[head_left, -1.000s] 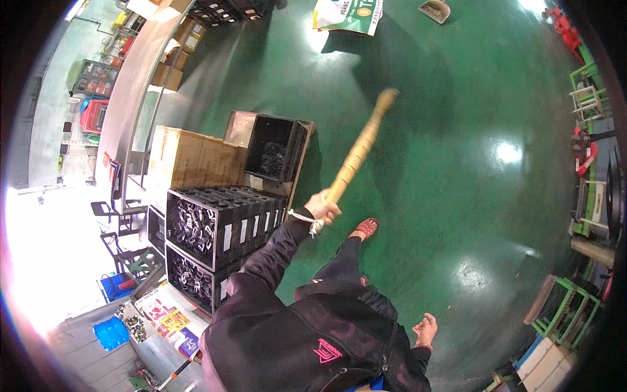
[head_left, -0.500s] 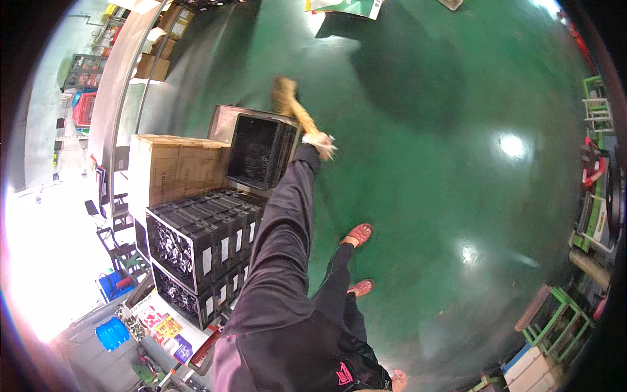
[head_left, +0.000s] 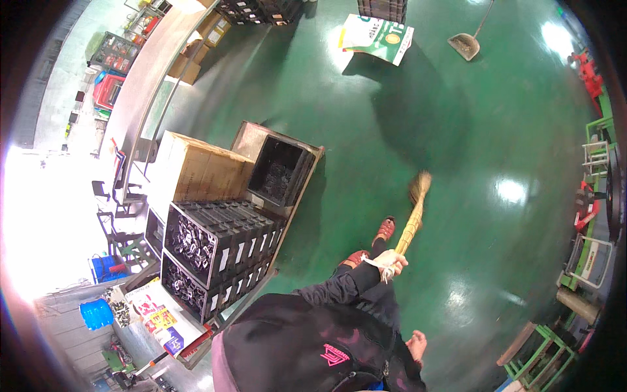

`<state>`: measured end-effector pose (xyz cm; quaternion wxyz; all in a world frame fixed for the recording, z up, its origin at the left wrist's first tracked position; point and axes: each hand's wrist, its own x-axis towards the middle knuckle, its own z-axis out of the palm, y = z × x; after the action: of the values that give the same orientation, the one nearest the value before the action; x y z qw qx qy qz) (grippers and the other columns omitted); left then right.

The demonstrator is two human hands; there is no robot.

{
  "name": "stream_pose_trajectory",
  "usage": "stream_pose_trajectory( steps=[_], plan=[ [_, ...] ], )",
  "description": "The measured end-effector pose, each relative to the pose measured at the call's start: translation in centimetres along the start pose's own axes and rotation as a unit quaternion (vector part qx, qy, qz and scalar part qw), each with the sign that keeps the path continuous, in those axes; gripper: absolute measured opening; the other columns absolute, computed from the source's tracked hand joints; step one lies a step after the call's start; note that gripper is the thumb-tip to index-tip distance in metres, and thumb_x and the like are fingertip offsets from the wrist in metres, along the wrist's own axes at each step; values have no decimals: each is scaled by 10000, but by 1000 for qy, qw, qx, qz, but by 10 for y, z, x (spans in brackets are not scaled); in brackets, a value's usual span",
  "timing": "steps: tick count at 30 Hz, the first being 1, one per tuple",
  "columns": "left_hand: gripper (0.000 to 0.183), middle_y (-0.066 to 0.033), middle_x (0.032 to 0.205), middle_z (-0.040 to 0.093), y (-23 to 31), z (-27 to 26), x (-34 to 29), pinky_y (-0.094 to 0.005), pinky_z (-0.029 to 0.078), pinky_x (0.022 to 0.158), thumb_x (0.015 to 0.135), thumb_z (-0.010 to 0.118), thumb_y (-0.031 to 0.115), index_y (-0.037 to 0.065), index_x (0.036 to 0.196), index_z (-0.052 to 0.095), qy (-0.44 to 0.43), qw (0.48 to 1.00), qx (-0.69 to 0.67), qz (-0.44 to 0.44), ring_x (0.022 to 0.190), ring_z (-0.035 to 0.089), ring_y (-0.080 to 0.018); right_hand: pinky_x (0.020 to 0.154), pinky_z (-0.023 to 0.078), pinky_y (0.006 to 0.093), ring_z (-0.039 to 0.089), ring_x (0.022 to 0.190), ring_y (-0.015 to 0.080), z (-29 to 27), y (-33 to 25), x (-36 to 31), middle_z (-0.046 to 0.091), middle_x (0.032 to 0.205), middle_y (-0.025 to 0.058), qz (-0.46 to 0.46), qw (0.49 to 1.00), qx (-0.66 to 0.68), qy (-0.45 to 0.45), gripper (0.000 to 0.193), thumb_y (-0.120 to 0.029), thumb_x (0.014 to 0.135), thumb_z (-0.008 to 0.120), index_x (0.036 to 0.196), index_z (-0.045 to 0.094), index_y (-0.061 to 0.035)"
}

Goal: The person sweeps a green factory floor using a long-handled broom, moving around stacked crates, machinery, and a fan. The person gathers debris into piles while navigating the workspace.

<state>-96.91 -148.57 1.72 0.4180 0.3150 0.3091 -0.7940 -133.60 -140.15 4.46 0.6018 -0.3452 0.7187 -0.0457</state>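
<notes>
My left hand point(head_left: 390, 261) is wrapped round the bound handle end of a short straw broom point(head_left: 411, 225). Loose white ties hang at that wrist and from the handle end. The broom's frayed brush head point(head_left: 420, 186) points away from me over the green floor point(head_left: 339, 189); whether it touches the floor I cannot tell. My right hand point(head_left: 417, 343) hangs low beside my body with nothing visible in it, its fingers loosely apart. My feet in red sandals point(head_left: 385, 230) are just left of the broom handle.
On the left, a low cart point(head_left: 305, 179) carries black crates point(head_left: 222, 242) of small parts, a cardboard box point(head_left: 206, 170) and a black bin point(head_left: 277, 171). A dustpan point(head_left: 465, 46) lies far ahead near a printed sheet point(head_left: 379, 38). Green frames point(head_left: 545, 359) line the right side.
My left hand has swung the broom from beside the cart rightward and back toward my feet. My view has shifted, bringing the dustpan and more of my right hand into sight.
</notes>
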Motion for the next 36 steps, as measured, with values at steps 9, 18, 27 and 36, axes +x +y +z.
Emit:
stream_pose_trajectory(
  steps=[9, 18, 27, 36],
  plan=[
    [133, 14, 551, 352, 91, 9, -127, -159, 274, 300, 752, 473, 1, 57, 816, 370, -150, 977, -154, -15, 367, 315, -31, 374, 450, 276, 450, 407, 119, -7, -122, 135, 431, 553, 25, 46, 998, 33, 4, 187, -64, 762, 422, 937, 488, -61],
    [428, -12, 588, 377, 233, -38, -192, -203, 294, 293, 637, 520, -96, 106, 991, 390, 248, 859, 94, 437, 363, 342, -65, 407, 442, 242, 447, 432, 98, 63, -313, 189, 432, 552, 13, -100, 994, -23, -28, 226, -40, 784, 392, 986, 492, -57],
    [119, 12, 469, 348, 632, -171, -167, -183, 302, 301, 713, 489, 24, 11, 636, 398, 227, 919, -57, 319, 329, 343, -72, 333, 423, 274, 466, 377, 135, 157, -324, 142, 466, 527, 43, 19, 1000, -25, 2, 197, -25, 737, 422, 916, 499, -50],
    [410, -114, 727, 528, 558, -44, -17, -352, 437, 570, 618, 601, 249, 117, 956, 409, 464, 596, 596, 272, 643, 539, -267, 392, 448, 283, 458, 410, 112, 201, -323, 82, 441, 534, 12, 144, 978, 89, 121, 202, -34, 756, 415, 940, 485, -79]
  ],
)
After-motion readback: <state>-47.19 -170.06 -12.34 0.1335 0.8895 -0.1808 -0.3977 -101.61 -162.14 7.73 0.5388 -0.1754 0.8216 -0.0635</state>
